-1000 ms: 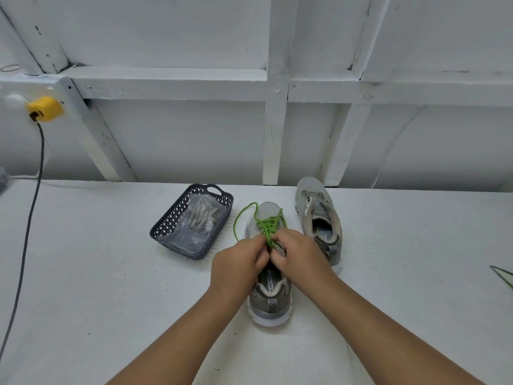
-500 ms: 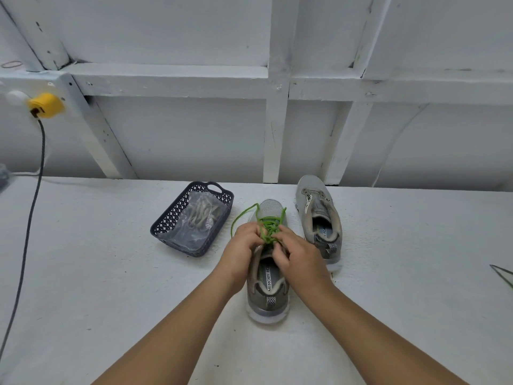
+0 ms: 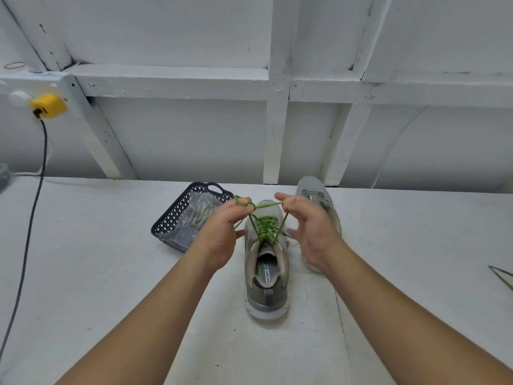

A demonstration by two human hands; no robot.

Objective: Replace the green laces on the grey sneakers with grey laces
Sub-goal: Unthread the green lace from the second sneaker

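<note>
Head view: both hands have lifted apart from the knot, left hand [image 3: 222, 232] and right hand [image 3: 308, 226] fingers pinching the green lace [image 3: 265, 227] ends, bow undone, sneaker [image 3: 266, 262] on worktop [image 3: 97, 273] ready for unlacing.

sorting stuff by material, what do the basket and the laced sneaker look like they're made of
Basket: looks like moulded dark plastic, matte, going by its regular lattice holes and cut-out handle. Laced sneaker: seemingly grey knit or mesh fabric upper with a pale, rubbery-looking sole.
</note>
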